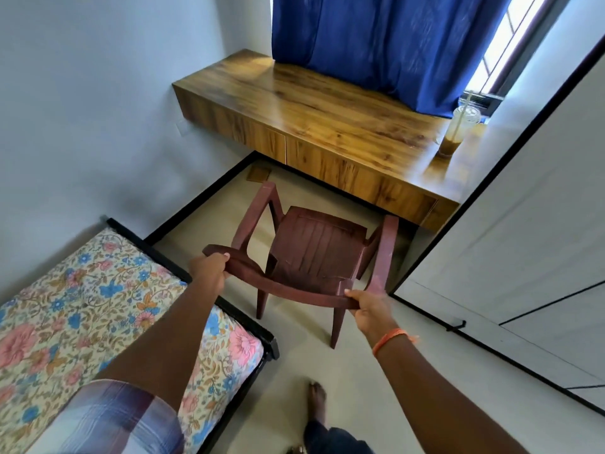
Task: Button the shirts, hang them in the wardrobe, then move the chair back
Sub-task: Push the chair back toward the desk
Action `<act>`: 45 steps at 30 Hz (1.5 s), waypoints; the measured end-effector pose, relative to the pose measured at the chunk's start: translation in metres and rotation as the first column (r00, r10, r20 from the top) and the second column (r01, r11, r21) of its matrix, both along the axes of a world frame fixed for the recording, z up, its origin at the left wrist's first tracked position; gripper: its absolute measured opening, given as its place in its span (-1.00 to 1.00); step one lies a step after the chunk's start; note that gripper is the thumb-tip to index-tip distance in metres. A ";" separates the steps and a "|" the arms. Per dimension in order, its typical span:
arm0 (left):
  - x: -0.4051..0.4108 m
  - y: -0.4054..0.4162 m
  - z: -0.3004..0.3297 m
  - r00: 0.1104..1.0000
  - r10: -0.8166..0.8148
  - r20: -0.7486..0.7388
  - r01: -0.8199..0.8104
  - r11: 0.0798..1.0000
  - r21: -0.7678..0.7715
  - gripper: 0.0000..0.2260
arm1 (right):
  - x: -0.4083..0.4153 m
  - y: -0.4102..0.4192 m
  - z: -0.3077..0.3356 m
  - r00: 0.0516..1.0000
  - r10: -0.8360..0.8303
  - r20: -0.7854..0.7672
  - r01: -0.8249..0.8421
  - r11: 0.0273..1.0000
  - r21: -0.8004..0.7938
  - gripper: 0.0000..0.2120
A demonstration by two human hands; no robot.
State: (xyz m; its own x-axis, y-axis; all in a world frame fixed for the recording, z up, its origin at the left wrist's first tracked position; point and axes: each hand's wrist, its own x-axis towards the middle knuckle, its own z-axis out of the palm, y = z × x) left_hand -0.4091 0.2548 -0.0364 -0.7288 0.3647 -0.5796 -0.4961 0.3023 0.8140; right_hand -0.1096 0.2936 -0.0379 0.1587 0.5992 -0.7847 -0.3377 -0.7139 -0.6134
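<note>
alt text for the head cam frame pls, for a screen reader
A person's left hand and right hand grip the top rail of a maroon plastic chair, which faces a wall-mounted wooden desk. An iced drink cup stands on the desk near a blue curtain; a floral bed lies at left.

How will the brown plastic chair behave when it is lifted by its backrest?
The chair is probably light, being thin moulded plastic. The left hand and right hand grip only the top rail, so it may tilt forward. It looks stiff, not floppy.
</note>
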 end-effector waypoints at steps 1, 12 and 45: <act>-0.013 0.006 -0.001 1.000 0.007 -0.004 -0.007 1.000 0.003 -0.67 | -0.011 0.001 -0.002 1.000 -0.014 -0.007 0.014 1.000 -0.003 -0.71; -0.187 0.052 -0.039 0.988 0.074 -0.134 -0.093 0.986 -0.140 -0.60 | -0.155 0.032 -0.017 0.996 0.026 -0.085 -0.022 0.999 0.046 -0.67; -0.346 0.177 0.013 0.986 -0.100 -0.132 0.083 0.989 -0.123 -0.71 | -0.362 0.119 -0.011 0.988 -0.147 -0.038 0.146 0.989 -0.026 -0.66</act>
State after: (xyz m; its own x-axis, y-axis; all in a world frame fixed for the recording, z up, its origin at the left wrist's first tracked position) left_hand -0.7551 0.4319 -0.0233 -0.7712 0.3690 -0.5188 -0.3478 0.4384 0.8288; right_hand -0.4711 0.4126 -0.0485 0.2118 0.5536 -0.8054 -0.4635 -0.6686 -0.5815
